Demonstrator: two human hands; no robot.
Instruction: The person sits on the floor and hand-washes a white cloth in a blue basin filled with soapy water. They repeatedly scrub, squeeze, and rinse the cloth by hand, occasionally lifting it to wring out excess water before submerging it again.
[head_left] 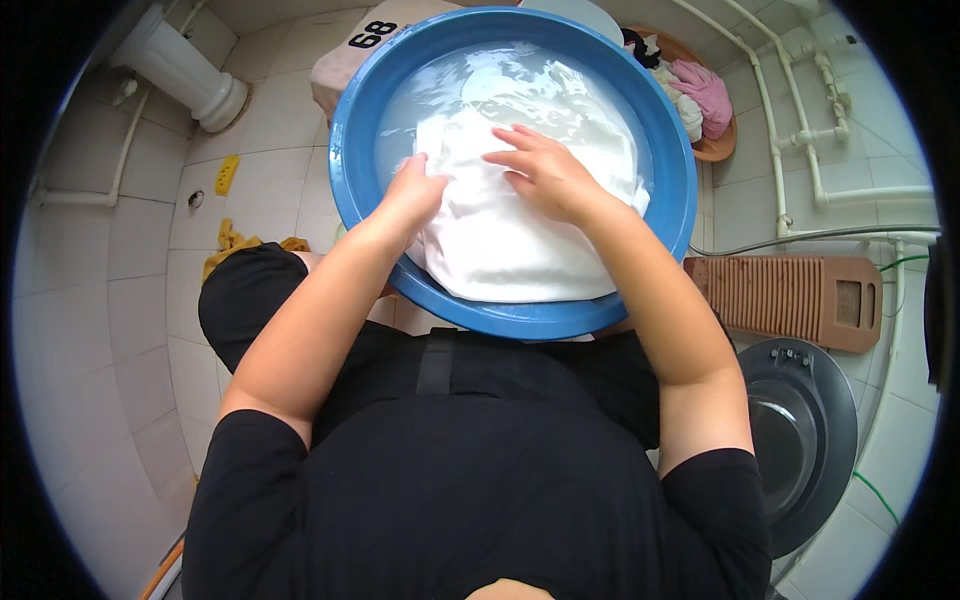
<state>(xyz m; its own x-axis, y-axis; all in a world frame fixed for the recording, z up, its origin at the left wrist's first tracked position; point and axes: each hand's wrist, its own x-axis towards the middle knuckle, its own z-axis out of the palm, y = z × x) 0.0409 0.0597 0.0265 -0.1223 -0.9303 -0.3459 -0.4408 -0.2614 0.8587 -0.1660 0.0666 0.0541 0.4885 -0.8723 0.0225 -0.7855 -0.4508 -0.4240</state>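
A large blue basin point(352, 150) holds milky water and a white cloth point(510, 245) that lies partly over the near rim. My left hand point(412, 192) grips the cloth's left edge, fingers curled into the fabric. Flat on top of the cloth near its middle lies my right hand point(540, 170), with the fingers spread and pointing left. Both forearms reach in from below over my black-clad lap.
A brown wooden washboard point(790, 297) lies right of the basin. A brown bowl with pink and white clothes point(700, 95) sits at the back right. A dark round lid point(800, 440) is at lower right, white pipes point(800, 130) run along the right wall, and a white pedestal point(190, 75) stands upper left.
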